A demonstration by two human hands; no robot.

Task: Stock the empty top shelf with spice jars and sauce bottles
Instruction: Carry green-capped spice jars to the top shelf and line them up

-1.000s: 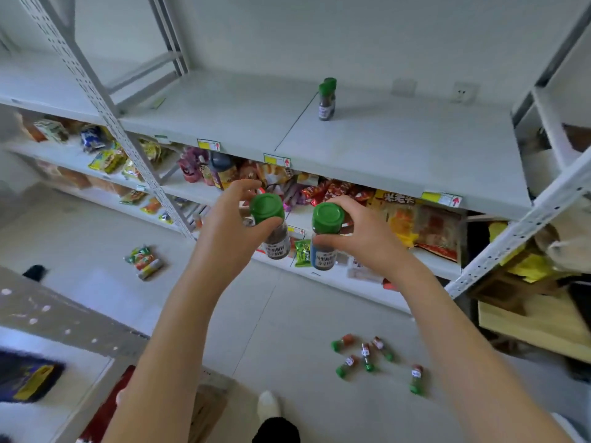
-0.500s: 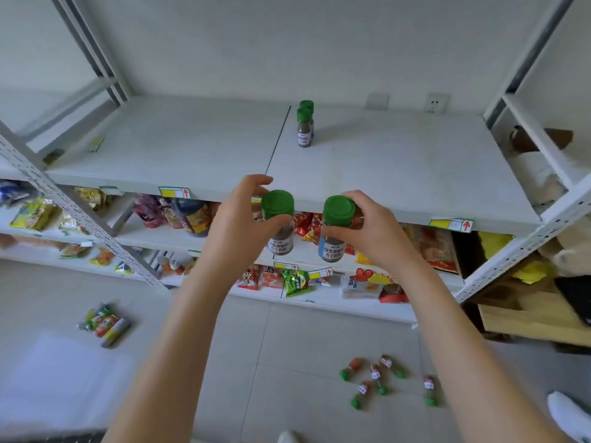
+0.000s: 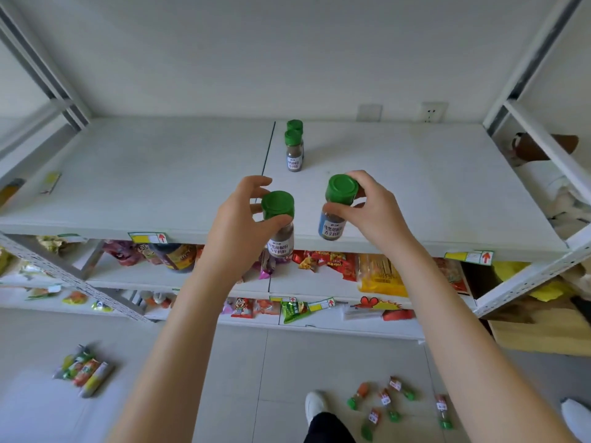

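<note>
Head view of the white top shelf [image 3: 160, 174] during stocking. Two green-capped spice jars are held at its front edge, near the seam [image 3: 268, 148] between the two shelf panels. The left jar [image 3: 277, 204] is gripped by the left hand [image 3: 238, 231], with thumb and fingers curled round the cap and neck; its base is seen in front of the front edge. The right jar [image 3: 341, 190] is gripped by the right hand [image 3: 377, 212] in the same way, is tilted slightly, and is seen over the front edge just right of the seam. Whether either jar touches the shelf cannot be told. Two more green-capped jars [image 3: 294, 151] are stood upright towards the rear edge, just right of the seam, one directly behind the other. The lower shelves [image 3: 323, 282] are filled with coloured snack packets [image 3: 380, 276]. On the floor, several small bottles [image 3: 385, 401] are scattered at lower right beside a white shoe [image 3: 315, 404], and a cluster of packets [image 3: 84, 369] is laid at lower left. A wall socket [image 3: 430, 111] is seen behind the rear edge.
</note>
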